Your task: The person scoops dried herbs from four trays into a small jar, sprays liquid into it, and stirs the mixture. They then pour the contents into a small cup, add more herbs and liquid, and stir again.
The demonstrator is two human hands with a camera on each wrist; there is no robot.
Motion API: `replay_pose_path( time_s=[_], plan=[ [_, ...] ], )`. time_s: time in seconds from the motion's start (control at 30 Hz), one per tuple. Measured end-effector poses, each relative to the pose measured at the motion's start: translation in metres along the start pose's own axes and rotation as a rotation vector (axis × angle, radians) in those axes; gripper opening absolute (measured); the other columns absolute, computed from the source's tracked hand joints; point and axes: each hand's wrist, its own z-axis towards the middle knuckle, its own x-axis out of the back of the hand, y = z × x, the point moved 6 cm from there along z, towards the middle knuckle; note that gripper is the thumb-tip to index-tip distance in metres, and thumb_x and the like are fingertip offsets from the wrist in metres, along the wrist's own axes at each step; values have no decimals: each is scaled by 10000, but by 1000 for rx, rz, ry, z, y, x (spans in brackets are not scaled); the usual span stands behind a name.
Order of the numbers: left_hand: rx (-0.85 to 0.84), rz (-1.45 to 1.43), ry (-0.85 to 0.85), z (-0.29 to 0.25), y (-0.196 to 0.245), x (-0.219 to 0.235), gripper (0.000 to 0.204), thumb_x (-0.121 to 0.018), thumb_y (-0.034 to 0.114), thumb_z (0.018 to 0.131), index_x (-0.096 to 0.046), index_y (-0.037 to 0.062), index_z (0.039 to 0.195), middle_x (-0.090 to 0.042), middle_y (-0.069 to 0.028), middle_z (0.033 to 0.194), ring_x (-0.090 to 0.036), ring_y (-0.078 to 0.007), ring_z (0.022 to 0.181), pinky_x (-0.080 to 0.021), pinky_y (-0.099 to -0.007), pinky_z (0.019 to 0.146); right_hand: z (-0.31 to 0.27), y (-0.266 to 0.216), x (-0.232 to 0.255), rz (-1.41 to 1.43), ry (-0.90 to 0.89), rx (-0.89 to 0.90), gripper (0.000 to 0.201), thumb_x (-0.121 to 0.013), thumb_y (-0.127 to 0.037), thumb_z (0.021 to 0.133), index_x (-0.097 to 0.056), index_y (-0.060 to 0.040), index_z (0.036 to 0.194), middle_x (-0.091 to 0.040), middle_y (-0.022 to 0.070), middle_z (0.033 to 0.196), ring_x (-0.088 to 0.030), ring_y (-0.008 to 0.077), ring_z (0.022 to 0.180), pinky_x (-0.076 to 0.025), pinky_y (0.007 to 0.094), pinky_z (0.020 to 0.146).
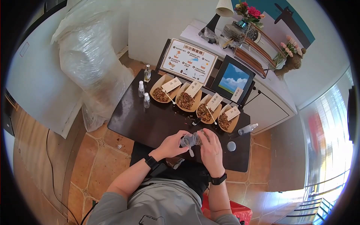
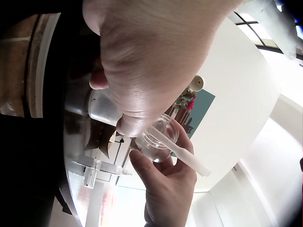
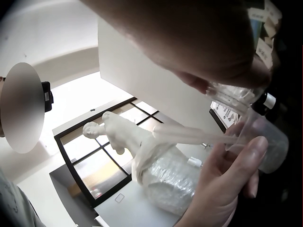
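At the table — forearms angled inward, left hand in a grip round a cup, right hand round a jar.

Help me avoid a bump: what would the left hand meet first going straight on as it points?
Likely the glass jar in the right hand, the left hand leading with its plastic cup; any gap is unclear.

One dark brown table bears four tan, boat-shaped paper trays at its far side — with five pale, lettered cards and two slim white sticks about them. Three clear, white-topped bottles: two left, one right. One bottle of yellowish liquid, far left; one round, whitish lid, right. Near — one translucent plastic cup, one clear glass jar, one whitish spatula.
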Motion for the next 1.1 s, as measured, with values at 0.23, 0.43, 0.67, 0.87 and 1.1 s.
replay_pose_path(
  time_s=[0.23,0.43,0.67,0.87,1.1],
  plan=[
    [-3,-3,4,0,2,1,627,-848,196,825,-568,116,1381,-582,-31,742,-569,-154,620,-499,-310,610,0,-1,1,-11,17,9,502,-607,113,808,-660,-45,1282,-604,151,1316,-603,380,1222,-525,465,1017],
    [117,-2,-82,0,2,1,611,-826,225,850,-542,135,1384,-700,-110,1003,-660,-268,789,-549,-389,763,0,-1,0,-13,10,3,497,-599,108,812,-662,-50,1279,-605,142,1321,-594,374,1239,-523,464,1027],
    [157,16,-110,0,2,1,624,-826,227,847,-537,137,1393,-685,-102,967,-651,-261,778,-546,-390,750,0,0,0,-22,7,3,489,-594,102,822,-663,-52,1281,-607,143,1330,-590,378,1250,-520,468,1033],
    [143,5,-95,0,3,1,627,-823,219,845,-535,140,1396,-684,-94,973,-645,-258,776,-548,-390,750,-1,0,-1,-14,18,2,470,-589,95,838,-664,-49,1279,-610,148,1329,-598,385,1239,-520,473,1029],
    [127,3,-88,-1,1,0,627,-821,221,844,-534,141,1395,-689,-98,978,-652,-270,783,-549,-391,752,0,0,-1,-19,20,3,459,-593,90,848,-669,-52,1278,-613,147,1326,-600,385,1239,-523,473,1026]
  ],
)
